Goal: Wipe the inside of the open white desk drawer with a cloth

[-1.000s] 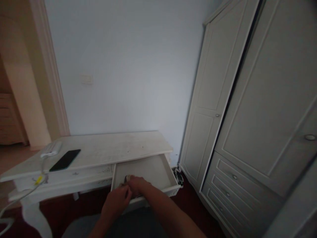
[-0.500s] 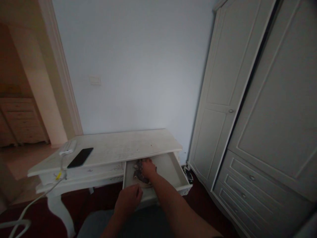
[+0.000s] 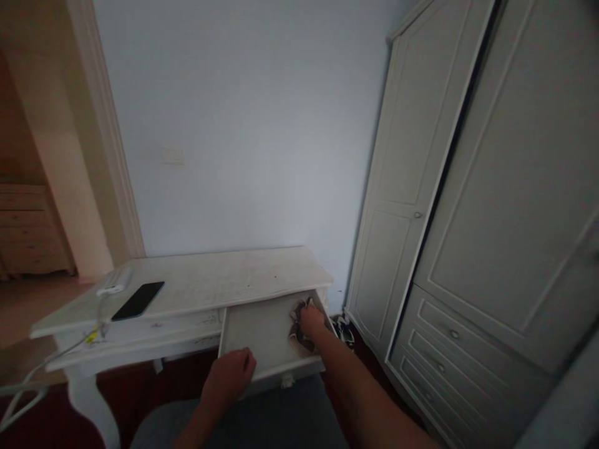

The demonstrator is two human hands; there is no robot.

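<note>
The right drawer (image 3: 262, 330) of a white desk (image 3: 210, 280) stands pulled out. My right hand (image 3: 312, 319) reaches into the drawer's right side and presses on a dark patterned cloth (image 3: 298, 330) bunched against the side wall. Its fingers curl over the cloth. My left hand (image 3: 230, 379) rests closed on the drawer's front left edge, knuckles toward me.
On the desk's left end lie a black phone (image 3: 138, 300) and a white power strip (image 3: 113, 284) with a cable hanging down. A tall white wardrobe (image 3: 468, 206) with doors and drawers fills the right. A doorway opens at the left. Dark red floor lies below.
My right hand has slid the cloth from the drawer's middle to its right side. My left hand has stayed on the drawer's front edge.
</note>
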